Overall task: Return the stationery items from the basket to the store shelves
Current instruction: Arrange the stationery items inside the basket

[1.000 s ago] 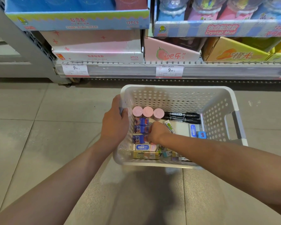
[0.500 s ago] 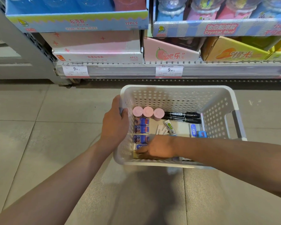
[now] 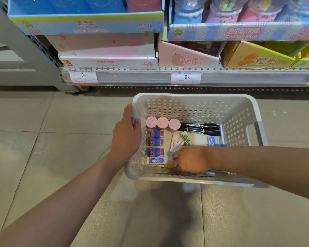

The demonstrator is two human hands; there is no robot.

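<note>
- Left hand point(image 3: 128, 138) is gripping the left rim of the white perforated basket point(image 3: 194, 111) — judged to be steadying it and keeping it off the floor tiles.
- Right hand point(image 3: 189, 162) is reaching into the near corner, fingertips touching a yellow eraser box point(image 3: 161, 169); whether it is pinched yet — cannot tell.
- Pink-capped tubes point(image 3: 162, 122), black markers point(image 3: 201, 128) and blue eraser packs point(image 3: 155, 141) are lying in the basket, none shelved yet.

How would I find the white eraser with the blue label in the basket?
Look in the white basket on the floor before the shelves. Along its left wall, below three pink caps, runs a column of blue boxes. The white eraser lies just below them; it alone has a blue label.
</note>
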